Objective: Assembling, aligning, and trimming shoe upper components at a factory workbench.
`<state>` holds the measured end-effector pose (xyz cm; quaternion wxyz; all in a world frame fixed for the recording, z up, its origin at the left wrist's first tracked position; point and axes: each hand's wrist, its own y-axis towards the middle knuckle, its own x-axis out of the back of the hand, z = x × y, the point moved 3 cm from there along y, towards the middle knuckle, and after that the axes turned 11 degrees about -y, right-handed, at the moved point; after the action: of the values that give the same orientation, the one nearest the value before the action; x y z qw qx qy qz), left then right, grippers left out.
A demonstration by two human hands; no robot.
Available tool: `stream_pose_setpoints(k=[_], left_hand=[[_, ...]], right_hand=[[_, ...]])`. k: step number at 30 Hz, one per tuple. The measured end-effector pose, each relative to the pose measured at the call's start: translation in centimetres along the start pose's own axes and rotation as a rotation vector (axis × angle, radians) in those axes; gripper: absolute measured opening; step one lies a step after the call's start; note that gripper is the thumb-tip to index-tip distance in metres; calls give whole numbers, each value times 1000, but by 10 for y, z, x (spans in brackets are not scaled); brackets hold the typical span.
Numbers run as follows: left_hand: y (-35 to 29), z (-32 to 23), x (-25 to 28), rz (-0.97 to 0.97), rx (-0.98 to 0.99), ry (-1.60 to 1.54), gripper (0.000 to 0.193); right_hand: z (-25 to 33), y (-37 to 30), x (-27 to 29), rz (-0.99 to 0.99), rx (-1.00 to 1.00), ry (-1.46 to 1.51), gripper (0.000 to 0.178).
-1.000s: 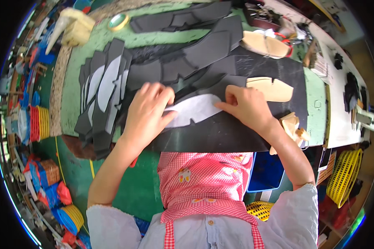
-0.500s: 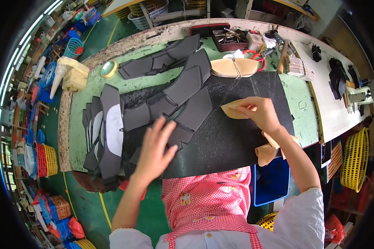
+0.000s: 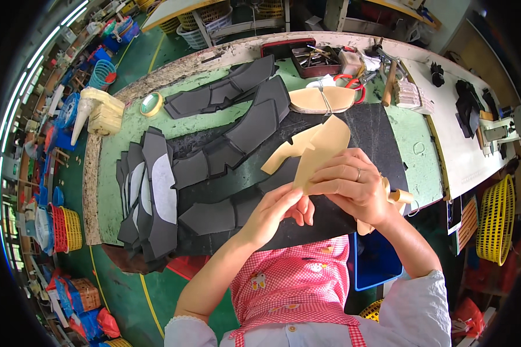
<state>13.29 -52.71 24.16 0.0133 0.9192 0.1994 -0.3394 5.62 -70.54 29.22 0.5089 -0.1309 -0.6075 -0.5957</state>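
A tan, leaf-shaped sheet piece stands tilted above the black mat, held between both hands. My left hand pinches its lower edge with thumb and fingers. My right hand, a ring on one finger, grips its right side. A notched tan strip reaches out to the left behind it; whether it is held too, I cannot tell. Below and left of the hands lies a dark grey, jointed flat piece. Curled tan pieces hang at the mat's right edge, partly hidden by my right wrist.
More dark grey pieces cover the mat's left, beside a fanned stack with pale patches. Further back are a tape roll, a tied tan bundle, red-handled scissors and a tool box. A blue bin stands below.
My left hand has left the dark grey pieces and moved right to the tan piece. My right hand has come lower and left, with the tan piece now raised. One dark grey piece lies nearer me.
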Motion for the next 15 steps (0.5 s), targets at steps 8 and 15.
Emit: stream_pose_setpoints(k=[8, 15], left_hand=[[13, -4, 2, -46, -147, 69, 32], [-17, -30, -15, -97, -148, 416, 27]], right_hand=[[-7, -9, 10, -420, -493, -124, 42], [20, 15, -9, 84, -598, 540, 13]])
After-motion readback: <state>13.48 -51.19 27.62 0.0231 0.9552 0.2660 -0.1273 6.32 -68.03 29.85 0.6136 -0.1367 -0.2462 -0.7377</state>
